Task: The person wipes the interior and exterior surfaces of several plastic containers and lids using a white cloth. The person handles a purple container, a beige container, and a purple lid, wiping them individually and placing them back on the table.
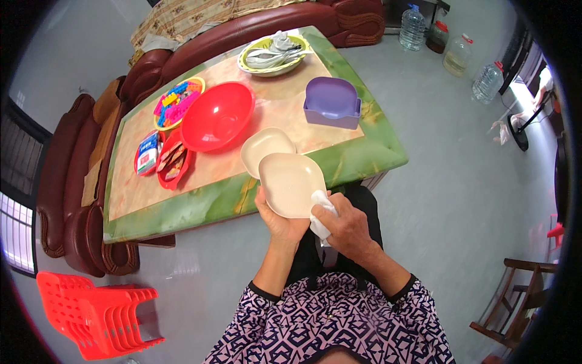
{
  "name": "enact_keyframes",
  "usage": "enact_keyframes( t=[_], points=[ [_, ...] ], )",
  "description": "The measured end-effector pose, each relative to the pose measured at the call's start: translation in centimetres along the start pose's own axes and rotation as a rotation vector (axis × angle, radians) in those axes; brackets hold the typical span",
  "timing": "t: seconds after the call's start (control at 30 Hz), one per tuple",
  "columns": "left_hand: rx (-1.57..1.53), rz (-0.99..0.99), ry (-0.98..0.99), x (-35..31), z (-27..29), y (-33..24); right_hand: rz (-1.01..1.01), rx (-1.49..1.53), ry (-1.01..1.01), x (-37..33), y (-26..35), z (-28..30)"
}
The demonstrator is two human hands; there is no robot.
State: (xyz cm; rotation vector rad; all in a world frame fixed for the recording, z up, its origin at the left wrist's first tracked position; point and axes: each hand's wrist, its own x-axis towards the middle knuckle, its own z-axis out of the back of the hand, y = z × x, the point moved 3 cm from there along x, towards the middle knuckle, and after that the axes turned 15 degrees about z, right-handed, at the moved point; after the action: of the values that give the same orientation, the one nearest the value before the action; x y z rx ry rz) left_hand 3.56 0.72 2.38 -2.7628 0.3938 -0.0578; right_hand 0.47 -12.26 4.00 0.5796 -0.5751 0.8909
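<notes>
My left hand grips a cream square plate with rounded corners from below, just off the table's near edge. Against the plate's lower right corner, my right hand holds a crumpled white tissue. A second cream plate of the same shape lies on the table, partly covered by the held one. Behind it, to the left, sits a large red bowl. On the right of the table stands a purple holder with a purple plate in it.
The green-edged table also bears a bowl of white spoons, a basket of colourful blocks and red dishes with packets. Dark red sofas line two sides. Red stacked chairs stand lower left, a wooden chair lower right.
</notes>
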Motion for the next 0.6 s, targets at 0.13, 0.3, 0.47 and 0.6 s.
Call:
enact_keyframes(
  t=[0.13, 0.3, 0.47, 0.6],
  points=[
    [-0.003, 0.003, -0.094, 1.2, -0.2, 0.1, 0.066, -0.049, -0.117, 0.5, -1.4, 0.5],
    [0.012, 0.017, -0.104, 3.2, -0.9, -0.3, 0.122, -0.185, -0.157, 1.8, -4.1, 2.0],
    [0.42, 0.135, -0.214, 4.9, 0.8, -3.4, 0.194, -0.249, -0.064, 1.8, -6.1, 2.2],
    [0.776, 0.133, -0.39, 6.1, 2.6, -5.0, 0.099, -0.006, -0.077, 1.3, -7.8, 2.0]
  ],
)
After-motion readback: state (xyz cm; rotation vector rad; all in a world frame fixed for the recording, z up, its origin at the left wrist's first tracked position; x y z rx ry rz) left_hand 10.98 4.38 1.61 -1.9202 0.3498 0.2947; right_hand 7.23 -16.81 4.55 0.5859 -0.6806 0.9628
